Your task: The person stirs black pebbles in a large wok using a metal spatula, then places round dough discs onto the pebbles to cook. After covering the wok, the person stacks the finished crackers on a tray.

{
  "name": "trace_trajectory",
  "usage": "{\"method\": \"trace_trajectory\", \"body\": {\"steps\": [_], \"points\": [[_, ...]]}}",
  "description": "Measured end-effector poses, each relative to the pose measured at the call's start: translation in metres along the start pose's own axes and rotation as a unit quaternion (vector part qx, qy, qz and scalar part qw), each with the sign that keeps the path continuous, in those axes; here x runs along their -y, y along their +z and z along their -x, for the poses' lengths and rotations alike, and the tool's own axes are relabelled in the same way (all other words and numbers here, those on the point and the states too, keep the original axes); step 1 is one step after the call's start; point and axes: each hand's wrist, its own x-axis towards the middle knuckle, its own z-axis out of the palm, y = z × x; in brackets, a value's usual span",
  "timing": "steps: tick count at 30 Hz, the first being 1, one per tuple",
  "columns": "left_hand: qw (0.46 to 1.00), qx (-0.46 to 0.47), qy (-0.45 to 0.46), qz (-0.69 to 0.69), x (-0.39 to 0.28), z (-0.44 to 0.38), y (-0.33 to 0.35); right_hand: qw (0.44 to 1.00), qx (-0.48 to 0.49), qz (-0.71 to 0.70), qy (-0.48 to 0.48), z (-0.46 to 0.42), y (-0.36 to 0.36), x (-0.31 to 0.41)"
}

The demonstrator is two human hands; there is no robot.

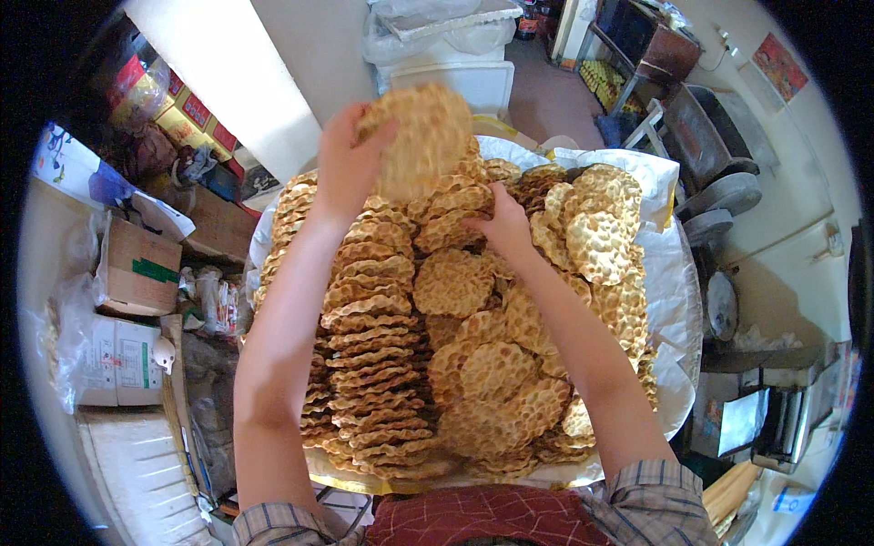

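My left hand (349, 160) holds up a round, dimpled flatbread (427, 133) by its left edge, above the far side of the pile. Motion blurs it, and I cannot tell whether one or more pieces are in the grip. My right hand (506, 222) has its thumb and fingers around the right edge of some leaning flatbreads (450, 225) near the middle. Left of them, a long row of flatbreads (375, 341) stands on edge, closely packed. Loose flatbreads (498, 372) lie flat and overlapping nearer to me. Another heap (601, 239) rises on the right.
White sheeting (672, 286) lines the bread's round support. Cardboard boxes (140, 266) are stacked on the left. White foam boxes (447, 82) stand beyond the far edge. Metal troughs (703, 136) and a metal machine (785, 403) are on the right.
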Motion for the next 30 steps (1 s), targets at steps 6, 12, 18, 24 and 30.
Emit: {"method": "trace_trajectory", "body": {"steps": [6, 12, 18, 24, 30], "points": [[0.93, 0.262, -0.242, -0.088, 0.034, 0.065, 0.022, 0.998, -0.037, 0.039, -0.037, -0.006, 0.005, 0.001], [0.836, 0.411, -0.301, -0.205, 0.081, 0.091, 0.031, 0.993, 0.049, 0.081, -0.068, -0.019, -0.018, 0.013], [0.816, 0.417, -0.334, -0.222, 0.062, 0.099, 0.05, 0.984, -0.007, 0.144, -0.104, -0.013, -0.032, 0.0], [0.844, 0.328, -0.157, -0.395, 0.069, 0.122, 0.052, 0.963, 0.126, 0.233, 0.044, 0.064, -0.139, 0.053], [0.878, 0.351, -0.161, -0.283, 0.04, 0.117, 0.069, 0.967, -0.006, 0.246, -0.071, 0.162, -0.136, -0.005]]}}
